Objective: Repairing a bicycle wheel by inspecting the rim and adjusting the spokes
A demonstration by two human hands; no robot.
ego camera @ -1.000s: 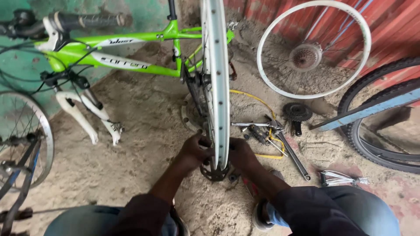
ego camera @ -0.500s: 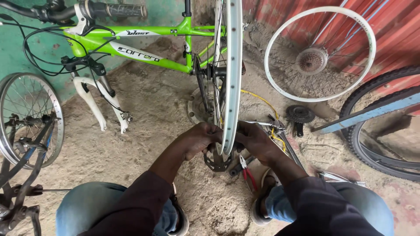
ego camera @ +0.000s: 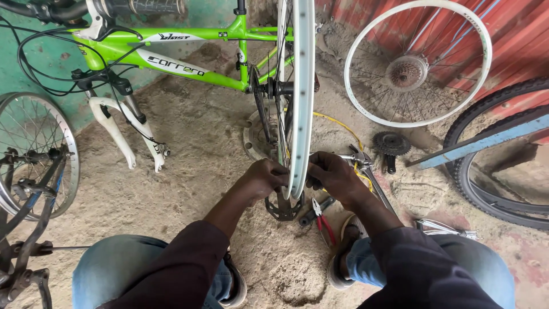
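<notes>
Two hands on one rim here: the left hand and the right hand both have a closed grip on the bottom of the white wheel rim, one from each side, so the rim sits right between the two grips and runs straight up from them. Fingers are curled snug against it, no gap I can see. It belongs to the green bike frame lying up and to the left of the grips. Just under the grips there's a black pedal on the sandy floor, and red-handled pliers just below the right grip. Past the right grip lies a loose sprocket cluster, and further up a spare white wheel leans on the red wall.
</notes>
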